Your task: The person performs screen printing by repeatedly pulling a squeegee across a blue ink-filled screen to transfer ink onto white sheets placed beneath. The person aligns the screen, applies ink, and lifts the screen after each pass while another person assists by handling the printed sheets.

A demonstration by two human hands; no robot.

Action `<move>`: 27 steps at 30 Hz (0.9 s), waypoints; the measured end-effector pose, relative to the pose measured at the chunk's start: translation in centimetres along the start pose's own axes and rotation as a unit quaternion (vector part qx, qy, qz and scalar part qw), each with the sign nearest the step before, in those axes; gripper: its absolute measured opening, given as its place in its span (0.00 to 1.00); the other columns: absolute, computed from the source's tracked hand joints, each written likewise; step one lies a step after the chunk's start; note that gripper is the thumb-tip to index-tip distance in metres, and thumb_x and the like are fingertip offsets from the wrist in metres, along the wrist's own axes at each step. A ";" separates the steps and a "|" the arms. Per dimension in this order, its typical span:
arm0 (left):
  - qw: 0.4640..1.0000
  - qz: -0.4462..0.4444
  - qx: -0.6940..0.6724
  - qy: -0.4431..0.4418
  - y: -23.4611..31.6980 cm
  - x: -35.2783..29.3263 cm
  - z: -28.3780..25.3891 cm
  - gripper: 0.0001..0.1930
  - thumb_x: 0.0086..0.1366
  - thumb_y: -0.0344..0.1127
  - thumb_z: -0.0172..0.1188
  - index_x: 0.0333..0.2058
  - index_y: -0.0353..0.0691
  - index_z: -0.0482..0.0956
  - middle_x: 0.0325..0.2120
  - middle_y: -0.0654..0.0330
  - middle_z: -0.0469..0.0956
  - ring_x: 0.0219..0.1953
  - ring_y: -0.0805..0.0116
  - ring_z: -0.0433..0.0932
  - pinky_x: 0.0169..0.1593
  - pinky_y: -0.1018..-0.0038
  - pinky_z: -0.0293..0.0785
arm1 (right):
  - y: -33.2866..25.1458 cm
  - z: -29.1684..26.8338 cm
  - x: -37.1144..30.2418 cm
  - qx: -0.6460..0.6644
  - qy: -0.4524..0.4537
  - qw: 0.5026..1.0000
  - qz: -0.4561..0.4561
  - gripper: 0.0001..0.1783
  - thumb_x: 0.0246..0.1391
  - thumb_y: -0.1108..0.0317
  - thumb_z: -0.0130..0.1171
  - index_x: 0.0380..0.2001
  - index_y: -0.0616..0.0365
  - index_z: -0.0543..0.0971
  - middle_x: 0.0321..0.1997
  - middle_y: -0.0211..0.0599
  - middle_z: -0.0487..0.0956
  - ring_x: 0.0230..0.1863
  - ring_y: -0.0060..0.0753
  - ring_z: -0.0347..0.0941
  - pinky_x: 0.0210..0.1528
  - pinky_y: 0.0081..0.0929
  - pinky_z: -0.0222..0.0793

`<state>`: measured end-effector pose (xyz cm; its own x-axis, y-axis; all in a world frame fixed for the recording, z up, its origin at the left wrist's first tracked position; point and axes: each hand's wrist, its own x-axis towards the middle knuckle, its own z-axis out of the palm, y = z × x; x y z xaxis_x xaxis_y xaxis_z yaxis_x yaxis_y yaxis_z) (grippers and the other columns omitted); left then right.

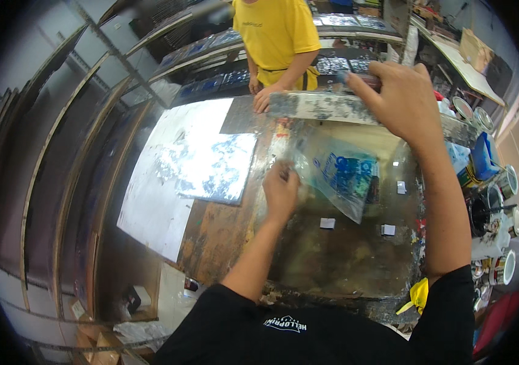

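The left forearm (250, 258) angles inward, left grip (281, 190) curled, perhaps pinching; the right arm (445, 201) stretches farther forward, right grip (398, 102) bent leftward, thumb (364, 89) extended.

The tabletop (214, 237) is scuffed, stained wood. Toward nine o'clock, mirror-glossy plastic packets (226, 164) overlie a matt white sheet (153, 210). Toward three, a clear bag (332, 176) looks like smooth, shiny plastic; toward one, a paint-smeared bar (314, 106) looks rough; toward four, crumpled yellow cloth (418, 296).

Before you, the stained wooden surface (217, 237) carries a white sheet (153, 222) on the left, a shiny plastic stack (220, 170) partly over it, and, toward the right, a see-through bag (344, 173) and small white pieces (327, 223).
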<state>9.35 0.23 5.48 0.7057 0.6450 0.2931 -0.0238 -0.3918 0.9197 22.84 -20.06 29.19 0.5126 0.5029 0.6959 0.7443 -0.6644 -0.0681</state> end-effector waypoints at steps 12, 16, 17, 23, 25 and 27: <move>0.937 0.000 0.339 -0.080 -9.8 7.5 -18.7 0.44 0.72 0.54 0.65 0.76 0.35 0.59 0.76 0.33 0.54 0.79 0.39 0.53 0.78 0.53 0.55 | -0.7 -0.2 0.0 -0.034 -0.050 0.997 0.046 0.33 0.66 0.39 0.56 0.28 0.62 0.81 0.32 0.51 0.82 0.33 0.56 0.74 0.46 0.42 0.64; 0.867 0.041 0.461 -0.185 -12.9 3.1 -19.6 0.42 0.75 0.60 0.56 0.76 0.37 0.59 0.78 0.45 0.54 0.79 0.39 0.53 0.79 0.50 0.49 | -0.4 0.0 0.6 -0.011 -0.057 0.997 0.056 0.33 0.66 0.40 0.56 0.31 0.65 0.82 0.31 0.54 0.81 0.34 0.59 0.74 0.48 0.44 0.65; 0.876 0.042 0.449 -0.172 -13.3 2.5 -19.6 0.42 0.75 0.61 0.54 0.76 0.38 0.60 0.78 0.47 0.56 0.79 0.40 0.54 0.80 0.49 0.48 | -0.4 0.1 0.7 -0.007 -0.051 0.997 0.049 0.33 0.67 0.40 0.56 0.31 0.65 0.82 0.30 0.55 0.81 0.33 0.60 0.74 0.48 0.45 0.65; 0.917 0.037 0.378 -0.119 -13.8 3.2 -19.5 0.36 0.76 0.57 0.55 0.72 0.39 0.68 0.72 0.47 0.69 0.76 0.45 0.61 0.79 0.51 0.52 | -0.3 0.0 1.1 0.003 -0.062 0.996 0.061 0.34 0.67 0.40 0.56 0.29 0.66 0.80 0.29 0.56 0.80 0.33 0.61 0.75 0.40 0.47 0.67; 0.923 0.043 0.369 -0.102 -13.8 3.2 -19.6 0.34 0.75 0.56 0.57 0.70 0.38 0.72 0.70 0.47 0.72 0.75 0.45 0.64 0.78 0.52 0.54 | -0.3 -0.1 0.9 -0.004 -0.070 0.996 0.057 0.34 0.66 0.39 0.56 0.29 0.65 0.81 0.29 0.56 0.80 0.33 0.61 0.76 0.40 0.47 0.68; 0.925 0.059 0.367 -0.078 -14.0 3.1 -19.4 0.30 0.75 0.54 0.59 0.65 0.38 0.78 0.66 0.48 0.77 0.72 0.45 0.69 0.76 0.52 0.59 | -0.4 -0.1 0.6 -0.008 -0.062 0.997 0.052 0.34 0.66 0.38 0.55 0.28 0.65 0.81 0.29 0.55 0.80 0.33 0.61 0.77 0.41 0.46 0.68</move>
<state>-1.90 20.41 -1.41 0.8235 0.4899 0.2862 0.3400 -0.8299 0.4424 22.79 -19.57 29.72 0.6359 0.4944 0.5926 0.6780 -0.7247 -0.1230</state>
